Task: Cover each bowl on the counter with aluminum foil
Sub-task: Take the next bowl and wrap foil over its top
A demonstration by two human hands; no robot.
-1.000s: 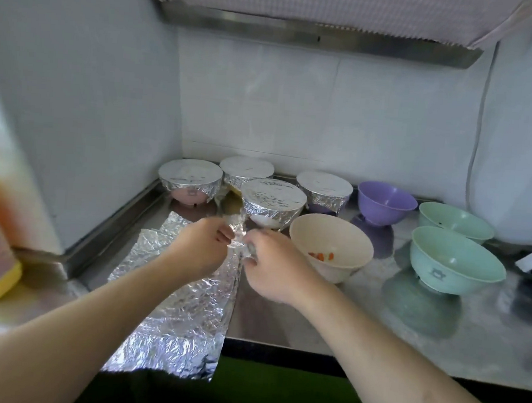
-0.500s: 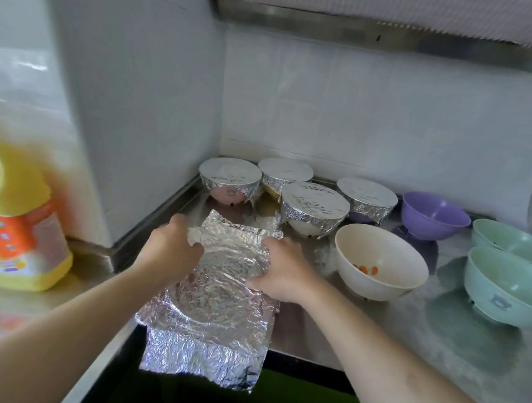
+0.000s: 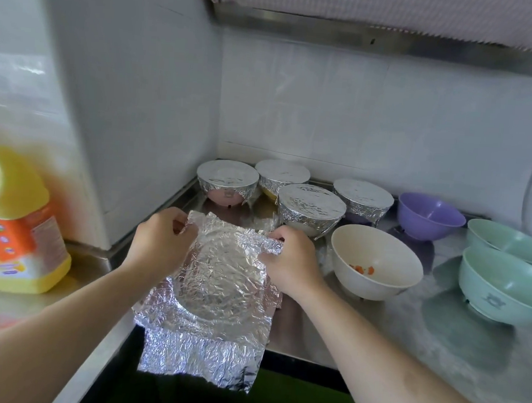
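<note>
Foil sheet (image 3: pixel 221 280), flat on the counter (image 3: pixel 374 341) a second ago, is now rising just left of the cream bowl (image 3: pixel 375 262), left hand (image 3: pixel 161 244) and right hand (image 3: pixel 292 263) pinching its far corners, likely heading for that uncovered bowl.

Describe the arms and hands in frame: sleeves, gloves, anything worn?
Both forearms are bare to the frame edge, no sleeves in view. The left hand and right hand wear no gloves; no rings, watch or wristband visible. No markings or cables on either arm.
</note>
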